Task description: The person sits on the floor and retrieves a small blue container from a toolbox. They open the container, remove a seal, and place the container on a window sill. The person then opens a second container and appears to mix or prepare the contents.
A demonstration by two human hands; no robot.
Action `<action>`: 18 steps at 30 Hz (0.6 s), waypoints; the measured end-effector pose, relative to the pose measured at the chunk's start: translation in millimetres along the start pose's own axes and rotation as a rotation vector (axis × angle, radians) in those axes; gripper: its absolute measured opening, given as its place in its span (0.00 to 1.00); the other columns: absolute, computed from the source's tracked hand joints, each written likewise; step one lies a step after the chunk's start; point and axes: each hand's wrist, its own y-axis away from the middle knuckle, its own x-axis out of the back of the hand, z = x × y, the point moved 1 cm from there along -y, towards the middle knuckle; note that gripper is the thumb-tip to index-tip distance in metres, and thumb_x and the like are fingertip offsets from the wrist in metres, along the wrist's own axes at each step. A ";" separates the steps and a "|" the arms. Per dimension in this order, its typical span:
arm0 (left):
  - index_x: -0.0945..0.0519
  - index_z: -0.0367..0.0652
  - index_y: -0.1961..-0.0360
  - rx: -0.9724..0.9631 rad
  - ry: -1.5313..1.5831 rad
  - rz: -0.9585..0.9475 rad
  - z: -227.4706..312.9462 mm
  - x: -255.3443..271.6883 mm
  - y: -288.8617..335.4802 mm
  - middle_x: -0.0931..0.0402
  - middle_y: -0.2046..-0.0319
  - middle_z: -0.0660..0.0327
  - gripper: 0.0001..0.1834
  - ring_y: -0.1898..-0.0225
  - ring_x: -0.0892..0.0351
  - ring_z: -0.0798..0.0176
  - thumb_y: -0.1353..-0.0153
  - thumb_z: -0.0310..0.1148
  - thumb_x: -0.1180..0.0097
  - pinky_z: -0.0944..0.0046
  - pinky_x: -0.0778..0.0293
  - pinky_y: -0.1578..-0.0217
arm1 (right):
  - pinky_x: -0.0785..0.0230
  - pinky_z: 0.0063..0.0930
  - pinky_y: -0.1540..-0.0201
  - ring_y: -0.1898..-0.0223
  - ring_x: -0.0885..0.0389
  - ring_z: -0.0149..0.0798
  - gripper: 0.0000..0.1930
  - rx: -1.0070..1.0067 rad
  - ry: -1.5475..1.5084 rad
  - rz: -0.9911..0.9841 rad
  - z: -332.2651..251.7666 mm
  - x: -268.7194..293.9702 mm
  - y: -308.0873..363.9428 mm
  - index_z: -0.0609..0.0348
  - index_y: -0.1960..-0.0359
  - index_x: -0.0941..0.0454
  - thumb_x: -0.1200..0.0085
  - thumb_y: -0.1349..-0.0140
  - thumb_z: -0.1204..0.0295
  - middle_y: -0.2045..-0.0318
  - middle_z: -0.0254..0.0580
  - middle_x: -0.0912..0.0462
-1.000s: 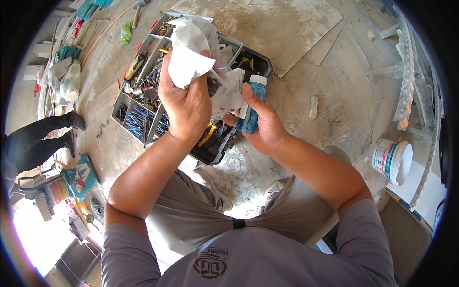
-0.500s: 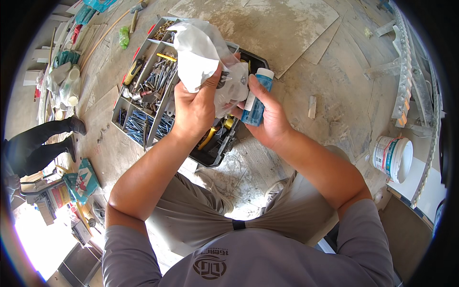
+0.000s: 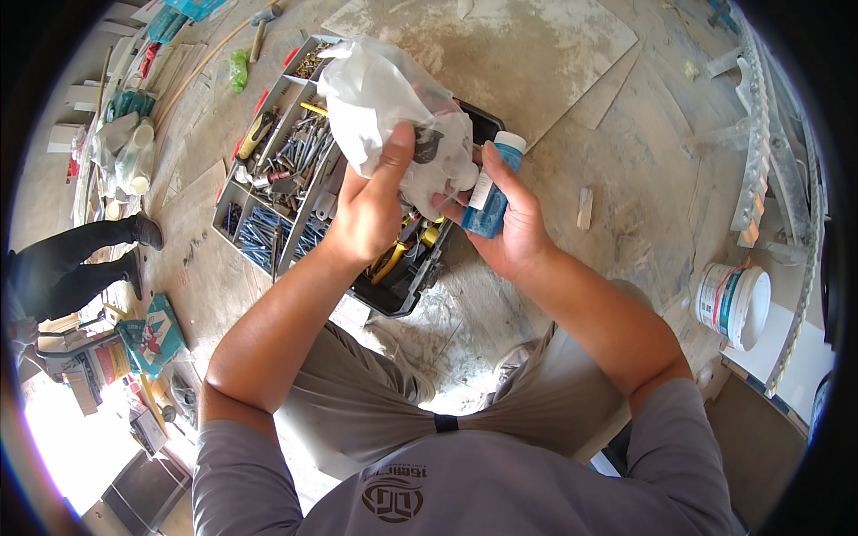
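My left hand (image 3: 371, 201) grips a thin, crumpled whitish plastic bag (image 3: 380, 98), its thumb pressed on the near side. Something dark shows through the bag, but I cannot make out what it is. In my right hand (image 3: 514, 219) is a small blue bottle (image 3: 496, 188) with a white cap, tilted, the thumb lying along it. The bag's right side hangs close to the bottle, and fingertips of the right hand reach near it. Beneath both hands lies an open toolbox (image 3: 308, 201) with compartments of screws, bolts and bits, plus a black section holding yellow-handled tools (image 3: 393, 259).
A white bucket (image 3: 733, 304) lies on its side at the right, near metal profiles (image 3: 755, 161). A small wood block (image 3: 585, 208) rests on the floor. At the left are another person's legs (image 3: 80, 259), a teal box (image 3: 154, 335), a green bottle (image 3: 238, 71) and a hammer (image 3: 260, 31).
The bag has spread out wider and its right side hangs lower. My right hand has shifted slightly right with the blue bottle. The left thumb now points up on the bag.
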 end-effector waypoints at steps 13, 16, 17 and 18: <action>0.29 0.31 0.33 -0.172 -0.327 0.144 -8.9 11.4 -1.2 0.21 0.38 0.49 0.24 0.39 0.19 0.54 0.17 0.41 0.56 0.56 0.23 0.37 | 0.25 0.42 0.35 0.44 0.18 0.40 0.20 0.016 0.028 0.079 1.5 8.1 -3.5 0.59 0.46 0.21 0.41 0.27 0.55 0.49 0.41 0.16; 0.29 0.32 0.34 -0.115 -0.264 0.176 -10.2 11.0 1.5 0.21 0.38 0.49 0.24 0.39 0.19 0.53 0.17 0.42 0.55 0.54 0.23 0.37 | 0.27 0.40 0.34 0.44 0.18 0.39 0.20 0.014 -0.015 0.072 5.1 4.7 -0.5 0.61 0.45 0.21 0.39 0.28 0.59 0.50 0.40 0.16; 0.28 0.32 0.35 -0.094 -0.222 0.181 -10.5 10.7 2.6 0.21 0.38 0.49 0.23 0.40 0.19 0.53 0.17 0.42 0.55 0.54 0.22 0.37 | 0.27 0.40 0.34 0.44 0.18 0.39 0.20 0.001 -0.004 0.081 5.5 4.3 1.1 0.61 0.44 0.21 0.38 0.28 0.60 0.50 0.40 0.16; 0.29 0.33 0.35 -0.064 -0.163 0.203 -10.9 10.8 2.8 0.21 0.38 0.49 0.23 0.40 0.19 0.52 0.18 0.42 0.55 0.53 0.22 0.37 | 0.28 0.39 0.33 0.44 0.18 0.39 0.20 -0.006 0.004 0.083 5.6 4.3 2.5 0.62 0.43 0.22 0.37 0.29 0.61 0.50 0.40 0.16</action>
